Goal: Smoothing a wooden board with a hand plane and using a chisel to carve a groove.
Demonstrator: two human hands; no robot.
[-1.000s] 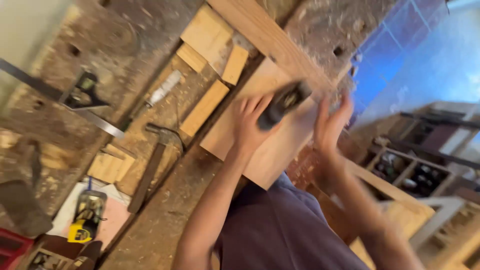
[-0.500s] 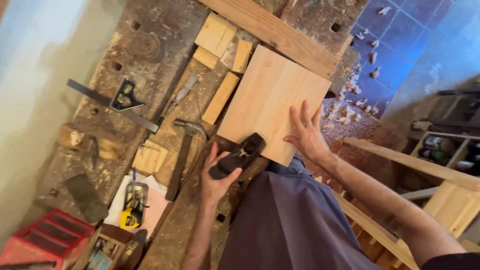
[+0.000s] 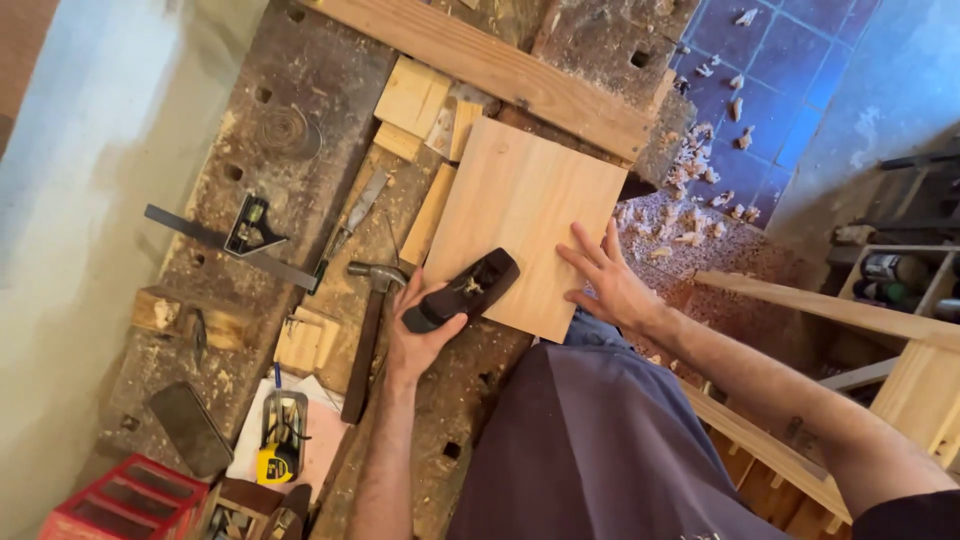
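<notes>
1. The left hand (image 3: 420,335) had its grip closed around a dark plane (image 3: 462,290), whose front end rested on the near edge of the board (image 3: 525,225).
2. The right hand (image 3: 605,285) lay flat and open on the board's near right corner, fingers spread, holding nothing, only pressing down.
3. The board sat on the surface (image 3: 300,120), its far edge close to a long plank (image 3: 500,70), with small blocks (image 3: 420,105) at its far left corner.
4. A hammer (image 3: 368,330) lay just left of the plane; a square (image 3: 235,240) and a chisel (image 3: 350,215) lay further left.
5. Shavings (image 3: 680,215) covered the floor beyond the surface, so some planing appeared done; the board's face looked smooth, though how much remained could not be told.
</notes>
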